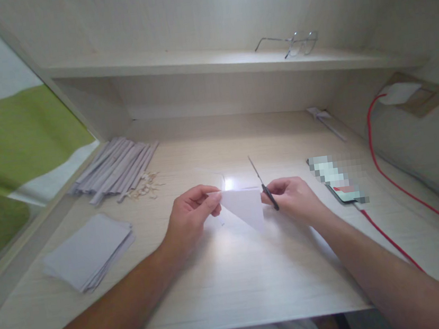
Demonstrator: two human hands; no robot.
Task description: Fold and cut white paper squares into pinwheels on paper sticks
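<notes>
On the pale wooden worktop (235, 290), a thin white folded paper sheet (244, 208), light and easily creased, is pinched at its left corner by the left hand (191, 216); small black-handled scissors (264, 184) are gripped in the right hand (293, 198).

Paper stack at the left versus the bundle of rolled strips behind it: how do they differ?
The paper stack is flat rectangular sheets, lying near the desk's front left; the rolled strips are long, narrow sticks, fanned diagonally farther back beside small scraps. Both look pale grey-white, and neither hand touches them.
</notes>
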